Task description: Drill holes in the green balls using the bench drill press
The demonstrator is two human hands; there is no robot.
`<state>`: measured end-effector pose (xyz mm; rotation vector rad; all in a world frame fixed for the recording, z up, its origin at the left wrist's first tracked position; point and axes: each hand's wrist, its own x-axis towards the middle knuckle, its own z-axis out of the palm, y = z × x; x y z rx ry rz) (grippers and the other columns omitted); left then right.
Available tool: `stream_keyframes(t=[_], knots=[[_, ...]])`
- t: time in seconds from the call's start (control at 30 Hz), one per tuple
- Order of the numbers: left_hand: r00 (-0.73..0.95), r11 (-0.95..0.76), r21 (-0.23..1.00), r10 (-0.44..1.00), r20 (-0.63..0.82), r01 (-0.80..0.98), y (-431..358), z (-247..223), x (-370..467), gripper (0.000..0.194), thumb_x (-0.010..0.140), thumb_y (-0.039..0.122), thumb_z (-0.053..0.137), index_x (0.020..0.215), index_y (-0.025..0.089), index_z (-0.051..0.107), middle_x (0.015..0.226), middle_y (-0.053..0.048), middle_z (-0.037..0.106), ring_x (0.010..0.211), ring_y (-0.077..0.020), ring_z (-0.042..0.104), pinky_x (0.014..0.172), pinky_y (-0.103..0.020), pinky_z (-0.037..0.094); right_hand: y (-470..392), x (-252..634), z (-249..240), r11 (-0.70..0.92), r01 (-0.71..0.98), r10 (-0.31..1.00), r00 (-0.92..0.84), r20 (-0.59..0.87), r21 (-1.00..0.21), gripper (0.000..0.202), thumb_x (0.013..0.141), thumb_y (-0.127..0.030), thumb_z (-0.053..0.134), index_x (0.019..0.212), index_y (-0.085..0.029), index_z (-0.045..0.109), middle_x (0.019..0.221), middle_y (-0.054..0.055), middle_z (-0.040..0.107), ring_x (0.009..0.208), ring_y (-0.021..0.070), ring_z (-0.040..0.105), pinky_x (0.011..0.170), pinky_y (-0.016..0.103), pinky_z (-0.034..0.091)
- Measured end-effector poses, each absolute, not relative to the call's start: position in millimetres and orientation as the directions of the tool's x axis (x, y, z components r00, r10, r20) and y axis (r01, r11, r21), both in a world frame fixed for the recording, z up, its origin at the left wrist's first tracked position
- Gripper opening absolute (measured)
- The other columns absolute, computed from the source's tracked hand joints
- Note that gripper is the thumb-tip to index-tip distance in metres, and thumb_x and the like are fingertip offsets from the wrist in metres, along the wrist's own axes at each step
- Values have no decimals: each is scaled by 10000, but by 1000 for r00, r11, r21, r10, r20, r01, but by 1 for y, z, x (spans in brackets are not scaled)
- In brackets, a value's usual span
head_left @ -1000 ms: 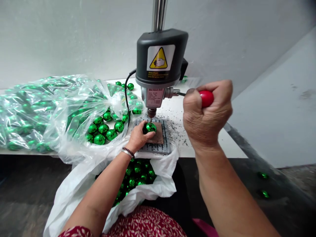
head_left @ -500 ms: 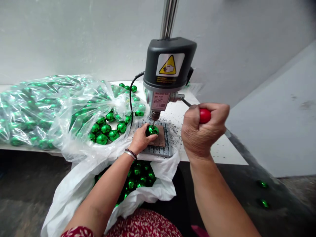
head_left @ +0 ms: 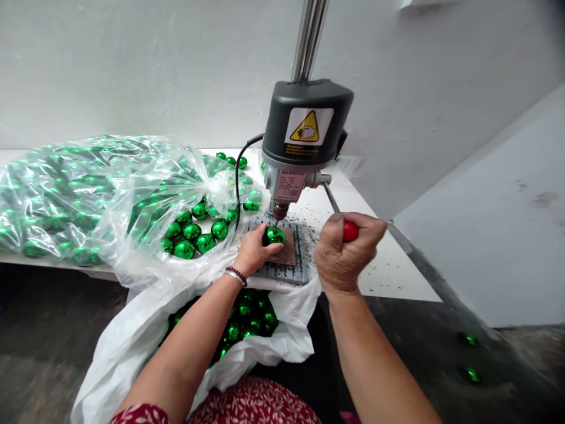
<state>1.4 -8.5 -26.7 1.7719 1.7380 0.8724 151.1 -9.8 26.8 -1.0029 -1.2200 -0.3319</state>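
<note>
My left hand (head_left: 256, 250) grips a shiny green ball ornament (head_left: 276, 235) from its left side, on a brown board (head_left: 289, 250) lying over the grey slotted base (head_left: 301, 272) of a bench drill (head_left: 309, 123). The drill's chuck (head_left: 279, 210) is right above the ball, and the thin bit reaches down to the ball's top; whether it has gone in I cannot tell. Closed round the red knob (head_left: 350, 231) of the drill's feed lever (head_left: 332, 197) is my right hand (head_left: 346, 253), to the right of the base.
A large clear plastic bag (head_left: 79, 194) of green balls fills the table's left, with loose green balls (head_left: 192, 231) near its tied neck. Below the base, a white bag (head_left: 289, 341) holds more. Dark shavings speckle the white table (head_left: 410, 277). Two balls (head_left: 472, 375) lie on the floor at right.
My right hand has pulled the lever's red knob down and a little left. My left hand keeps its hold on the ball under the bit. The whole view has shifted slightly.
</note>
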Motion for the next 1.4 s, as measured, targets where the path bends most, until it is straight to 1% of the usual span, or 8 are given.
stream_keyframes(t=[0.33,0.53,0.67,0.8,0.9,1.0,1.23,1.4], knots=[[-116,-32,840,987,112,542,-16,-27,-4,468,657,288,773,1078,157,615,1010,-63,691,936,-212,637,869,-336,501,15,156,108,517,667,423,347,837,-537,149,873,-288,511,842,-145,486,744,-26,496,654,27,436,655,184,400],[204,-115,877,979,20,466,-59,-9,-55,493,638,296,757,1108,179,665,1107,-67,698,938,-199,631,894,-343,515,19,158,107,560,627,423,346,837,-542,97,855,-224,520,863,-135,483,757,-37,497,657,17,431,661,179,386],[-109,-43,911,989,96,411,-60,2,-77,359,807,360,606,1093,159,687,993,-69,725,874,-189,649,859,-329,520,20,158,103,571,619,415,349,840,-540,113,854,-233,527,872,-142,463,788,-31,489,686,20,440,665,175,387],[-390,181,670,904,175,720,-33,7,-92,349,849,252,528,1136,152,699,1110,-138,734,1044,-260,661,957,-383,484,19,159,103,569,622,419,343,841,-538,128,848,-262,510,880,-148,462,794,-23,494,691,26,440,667,182,391],[-358,327,319,933,40,889,-15,3,-99,386,815,337,617,1156,177,705,1201,-202,714,1184,-382,611,989,-495,450,15,159,104,580,610,430,335,839,-541,151,832,-289,520,870,-154,463,790,-12,506,686,33,445,658,195,399],[-322,338,208,941,-109,918,-4,-4,-101,477,810,433,621,1222,196,665,1168,-211,727,1159,-416,628,967,-535,443,11,157,105,580,585,453,348,821,-567,147,819,-291,517,861,-163,457,809,6,532,694,44,464,676,214,419],[-323,220,597,944,68,772,-15,-2,-103,493,748,372,679,1200,181,643,1047,-107,744,1003,-286,675,901,-385,492,8,155,103,571,572,467,364,806,-589,160,813,-304,514,874,-166,460,839,22,533,715,53,467,685,221,446],[-201,64,998,978,-62,4,-39,18,-94,600,797,489,591,1324,215,512,1037,-57,699,836,-185,701,724,-300,550,10,155,102,577,575,452,368,813,-580,149,821,-289,517,875,-164,455,844,25,512,719,49,449,681,212,442]])
